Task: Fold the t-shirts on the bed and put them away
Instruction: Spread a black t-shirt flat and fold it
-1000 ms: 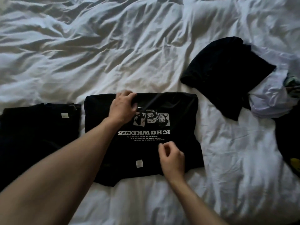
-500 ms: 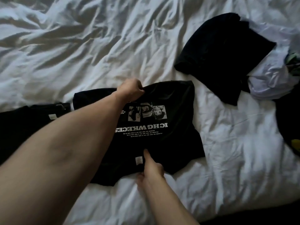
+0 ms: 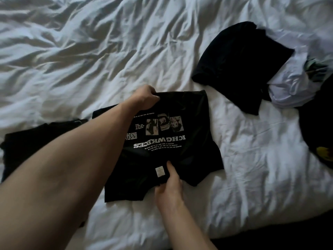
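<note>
A bed [image 3: 90, 60] with a white, much wrinkled duvet fills almost the whole view; its near edge runs along the bottom right, with only darkness below it.

Close to the near edge, about the middle, lies the black printed t-shirt [image 3: 189, 141], partly folded. Its long axis goes from the near edge to the far side, and its white print is upside down for the viewer, with a small white label [image 3: 160, 171] at the near end.

The right hand [image 3: 169, 188] comes from the near edge and pinches the near hem beside the label, thumb on top. The left arm crosses over the shirt diagonally, and the left hand [image 3: 146, 98] grips the far edge with curled fingers.

Toward the left edge of the bed lies a folded black garment [image 3: 32, 147], partly hidden under the arm. Farther, toward the right edge, a crumpled black t-shirt [image 3: 239, 65] lies on a white garment [image 3: 292, 87], and a dark garment with a yellow print [image 3: 317, 127] touches the right border.
</note>
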